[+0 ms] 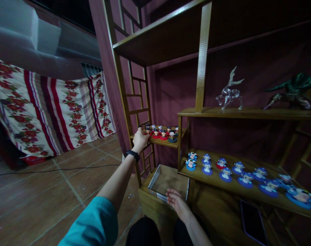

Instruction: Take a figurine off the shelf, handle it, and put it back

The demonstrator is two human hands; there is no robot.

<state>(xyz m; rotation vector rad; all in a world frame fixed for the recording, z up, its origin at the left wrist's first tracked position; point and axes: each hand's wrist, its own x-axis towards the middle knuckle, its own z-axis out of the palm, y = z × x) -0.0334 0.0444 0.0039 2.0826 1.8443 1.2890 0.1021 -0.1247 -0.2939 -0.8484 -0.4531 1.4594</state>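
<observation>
My left hand (141,139), with a black band on its wrist, is at the left end of the small middle shelf. Its fingers close around a small red and black figurine (147,131), which they partly cover. Beside it stand several similar figurines on round bases, among them a red-based one (164,135) and a dark-based one (172,136). Lower down, my right hand (176,201) is held palm inward with its fingers apart and nothing in it. It hovers over the front edge of a shallow cardboard box (159,195), whose visible floor is bare.
On the lower right shelf (222,184) stand several blue and white figurines (225,174). A clear glass deer (229,94) and a green-caped statue (291,90) occupy the upper shelf. A phone (253,222) lies at lower right. A cable (93,167) crosses the tiled floor.
</observation>
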